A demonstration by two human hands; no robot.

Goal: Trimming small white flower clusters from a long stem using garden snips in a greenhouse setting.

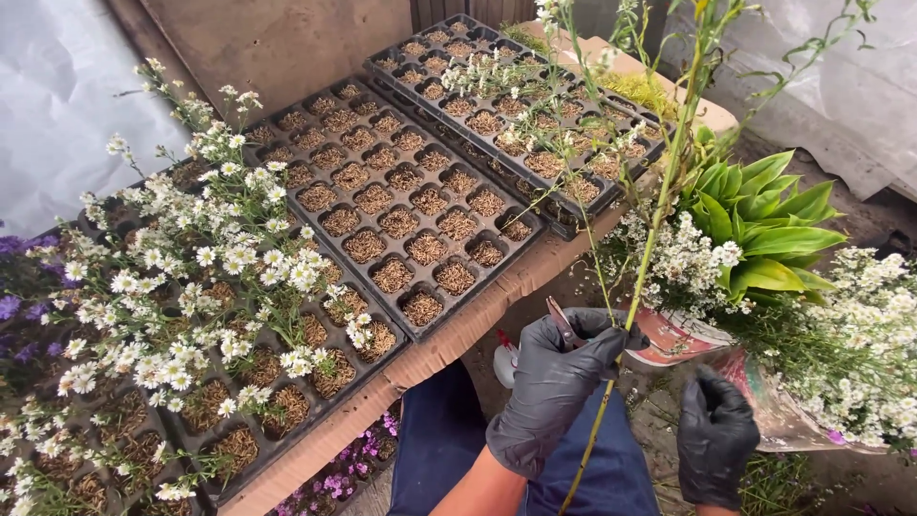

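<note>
Stem (pixel 638 277), long and green, runs from the lower centre of the frame up past the top edge, tilted slightly right, with thin side shoots and small white flowers high up. Left hand (pixel 559 387), in a black glove, is closed around the stem near its lower part; fingers wrapped tight, stem passing through the fist and sticking out below it over the blue trousers (pixel 449 440). Same hand also carries a small pair of snips (pixel 565 325), blades lying just beside the stem; red-tipped handle shows at the left of the fist. Right hand (pixel 716 435), also black-gloved, sits low right, apart from the stem; fingers curled loosely inward, cannot tell whether anything is in them. Just above the right hand: a bag (pixel 683 336) of cut white flowers (pixel 683 258) and broad green leaves (pixel 764 220). More white flowers (pixel 860 334) at the right edge. Desk (pixel 449 334), cardboard-topped, carries black cell trays (pixel 401 205) filled with dry brown plugs; nearest tray at left holds white daisy-like flowers (pixel 191 277) laid over it. Purple flowers (pixel 19 287) at the far left edge and a few more purple blooms (pixel 353 468) under the desk edge
</note>
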